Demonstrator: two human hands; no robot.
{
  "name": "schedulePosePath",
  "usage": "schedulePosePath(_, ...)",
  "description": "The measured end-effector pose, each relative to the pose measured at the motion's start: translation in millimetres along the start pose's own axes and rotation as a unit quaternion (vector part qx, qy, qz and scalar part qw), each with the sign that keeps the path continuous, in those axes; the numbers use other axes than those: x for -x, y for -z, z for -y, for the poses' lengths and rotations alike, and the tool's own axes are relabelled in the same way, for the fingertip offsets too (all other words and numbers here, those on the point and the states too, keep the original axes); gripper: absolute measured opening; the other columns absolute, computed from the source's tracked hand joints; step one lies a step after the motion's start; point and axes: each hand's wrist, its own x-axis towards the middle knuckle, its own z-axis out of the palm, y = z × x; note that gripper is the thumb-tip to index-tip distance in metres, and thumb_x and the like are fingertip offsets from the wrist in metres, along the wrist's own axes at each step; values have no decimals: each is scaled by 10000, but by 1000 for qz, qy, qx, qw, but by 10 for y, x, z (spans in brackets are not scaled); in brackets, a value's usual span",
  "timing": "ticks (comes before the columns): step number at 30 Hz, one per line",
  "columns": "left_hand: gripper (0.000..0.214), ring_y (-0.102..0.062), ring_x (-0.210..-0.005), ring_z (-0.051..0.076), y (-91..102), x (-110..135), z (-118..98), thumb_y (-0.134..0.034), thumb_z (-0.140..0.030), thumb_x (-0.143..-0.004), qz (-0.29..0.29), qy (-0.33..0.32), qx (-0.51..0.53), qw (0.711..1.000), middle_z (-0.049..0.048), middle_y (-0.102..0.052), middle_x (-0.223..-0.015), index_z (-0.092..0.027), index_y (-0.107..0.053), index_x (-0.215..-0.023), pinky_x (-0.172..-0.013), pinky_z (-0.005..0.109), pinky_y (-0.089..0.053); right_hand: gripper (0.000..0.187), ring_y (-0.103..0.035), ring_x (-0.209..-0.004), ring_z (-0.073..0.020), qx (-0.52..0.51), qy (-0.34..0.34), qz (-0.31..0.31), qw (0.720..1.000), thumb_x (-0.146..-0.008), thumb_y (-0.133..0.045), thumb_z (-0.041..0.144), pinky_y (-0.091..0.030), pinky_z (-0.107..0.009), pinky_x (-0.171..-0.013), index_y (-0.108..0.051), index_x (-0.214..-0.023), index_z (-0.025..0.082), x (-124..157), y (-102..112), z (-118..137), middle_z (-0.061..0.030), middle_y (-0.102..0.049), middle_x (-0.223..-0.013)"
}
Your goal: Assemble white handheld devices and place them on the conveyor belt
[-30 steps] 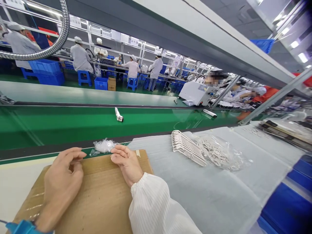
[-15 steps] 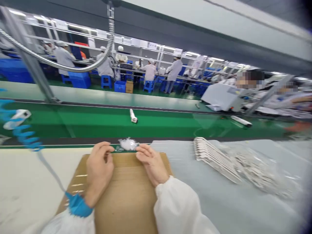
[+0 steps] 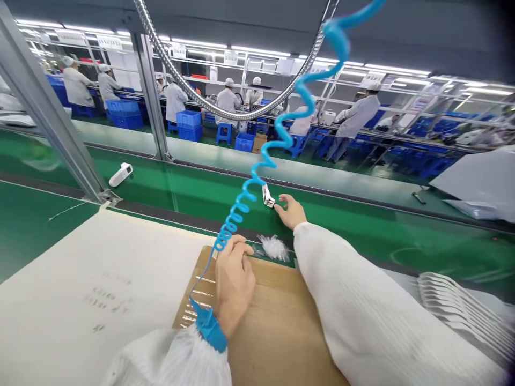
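My right hand is stretched out over the green conveyor belt, fingers spread, its fingertips just at a small white and dark device lying on the belt. My left hand rests on a brown cardboard sheet at the bench edge, fingers curled with the tips pinched together; nothing shows in them. A blue wrist strap on my left wrist trails a coiled blue cord upward. A small crumpled clear plastic bag lies between my hands.
A second white device lies on the belt at left beside a metal frame post. A flexible metal hose hangs overhead. Stacked white parts sit at right. Other workers in white coats stand at benches beyond.
My right hand left the cardboard edge and reached forward onto the belt to the small device. The view swung left; my left hand stayed on the cardboard.
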Motion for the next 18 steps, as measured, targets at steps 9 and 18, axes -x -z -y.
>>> schedulePosePath(9,251,-611,-1089,255,2,14,-12,-456,-24,-874,-3,8,0,1000,108,-655,-1095,-198,-634,-905,-952,464,-520,330,-688,-927,-252,-63,-3,8,998,-875,-547,342,-525,-458,-918,-618,-1164,202,189,-56,284,-108,-706,-1065)
schedulePosePath(18,496,-394,-1454,276,63,128,-293,-484,-362,-1000,63,-54,50,995,141,-452,-1545,-190,-439,-1464,-1205,483,-336,489,-619,-678,-157,-268,-36,182,945,-738,-813,523,-594,-357,-720,-713,-1141,265,1425,1026,671,-43,-671,-903)
